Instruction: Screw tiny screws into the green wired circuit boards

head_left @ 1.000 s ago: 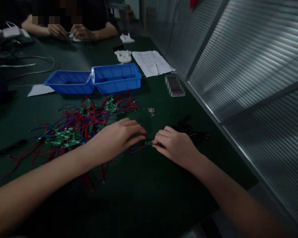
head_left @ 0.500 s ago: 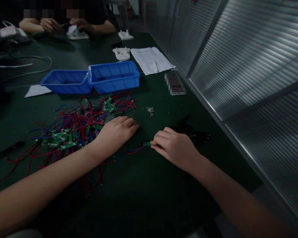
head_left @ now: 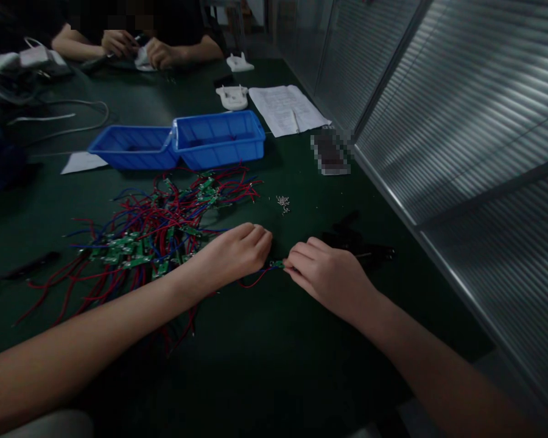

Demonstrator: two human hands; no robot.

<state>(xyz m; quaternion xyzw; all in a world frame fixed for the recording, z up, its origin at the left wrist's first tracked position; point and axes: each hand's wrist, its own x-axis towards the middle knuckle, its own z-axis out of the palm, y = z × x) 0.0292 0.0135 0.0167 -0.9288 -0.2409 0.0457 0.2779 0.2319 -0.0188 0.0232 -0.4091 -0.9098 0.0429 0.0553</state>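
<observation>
My right hand (head_left: pixel 326 267) pinches the end of a small green circuit board (head_left: pixel 277 264) with red and blue wires, low over the table. Just left of that board is my left hand (head_left: pixel 246 246), its fingers curled and closed; whatever they may hold is hidden behind the knuckles. A tangled heap of similar wired circuit boards (head_left: pixel 134 249) lies to the left, partly behind my left forearm. Beyond the hands sits a small pile of tiny metal screws (head_left: pixel 283 204). Dark black parts (head_left: pixel 369 250), hard to make out, lie right behind my right hand.
Two blue bins (head_left: pixel 219 149) stand behind the heap. Printed paper with a pen (head_left: pixel 287 109) and a blurred-out flat object (head_left: pixel 331 153) lie near the partition (head_left: pixel 484 109) at right. White plastic parts (head_left: pixel 232 97) are farther back. Across the table, a co-worker's hands (head_left: pixel 159 53) handle something white.
My left hand has moved right, closer to the circuit board, and its fingers have curled in. My right hand keeps its pinch on the board. The whole view has shifted slightly.
</observation>
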